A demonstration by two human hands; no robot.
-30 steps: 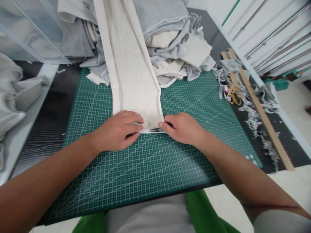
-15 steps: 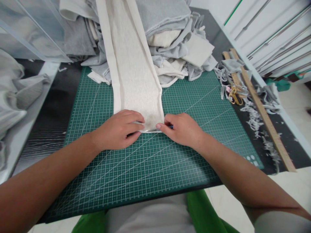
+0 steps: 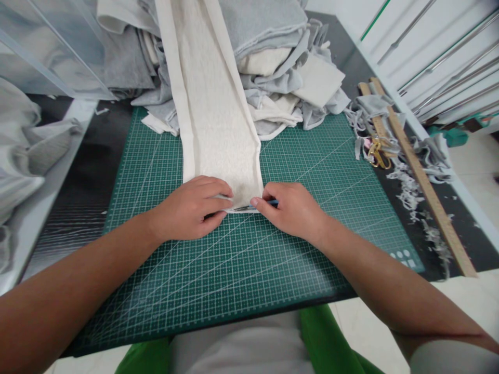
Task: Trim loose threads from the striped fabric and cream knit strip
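Right now, in the head view, a long cream cloth strip (image 3: pixel 216 119) lies on the green cutting mat (image 3: pixel 241 259). Its long way runs from the near end, by the hands, up to the far pile of cloth (image 3: pixel 280 67). The near end points at the person. The left hand (image 3: pixel 191 208) presses flat on the strip's near left corner, fingers curled on it. The right hand (image 3: pixel 294 210) pinches a small blue tool (image 3: pixel 261 205) at the strip's near edge. Near the person, the mat has lots of bare room. On the right, a wooden ruler (image 3: pixel 423 179) and gold scissors (image 3: pixel 376 153) lie among cloth scraps on the dark worktop (image 3: pixel 83 171).
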